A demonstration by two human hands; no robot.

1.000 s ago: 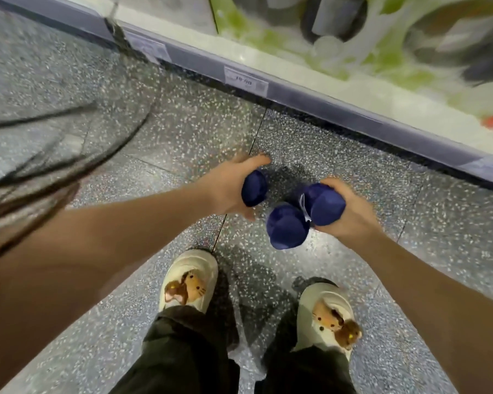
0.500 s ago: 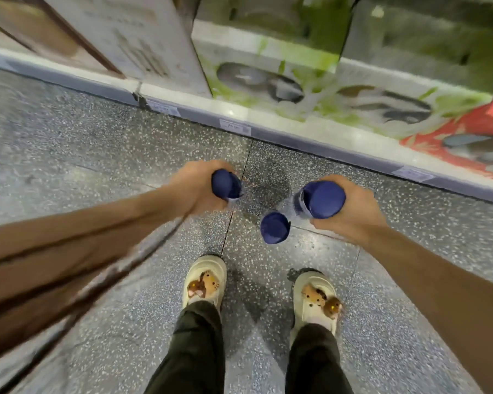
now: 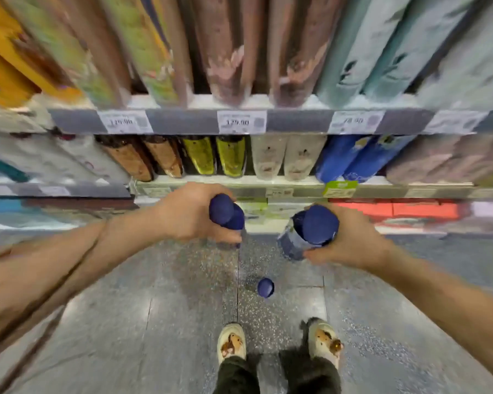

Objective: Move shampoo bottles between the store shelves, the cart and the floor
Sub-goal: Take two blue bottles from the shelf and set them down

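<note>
My left hand (image 3: 188, 214) grips what looks like two dark blue-capped shampoo bottles (image 3: 225, 213), seen from above at chest height. My right hand (image 3: 350, 240) holds another blue-capped bottle (image 3: 310, 231) with a pale blue label, tilted a little to the left. A further blue-capped bottle (image 3: 265, 287) stands on the speckled floor (image 3: 154, 308) between my hands, just ahead of my feet. Both hands hover in front of the lower store shelves (image 3: 239, 122).
The shelves carry rows of bottles in brown, yellow, white, blue and pale green, with price tags (image 3: 241, 122) on the shelf edges. Red packs (image 3: 396, 210) sit on the lowest shelf. My two cream shoes (image 3: 231, 341) stand on the floor below.
The view has tilted up from the floor to the shelves. Both hands have risen with their bottles, and one bottle stays standing on the floor below them.
</note>
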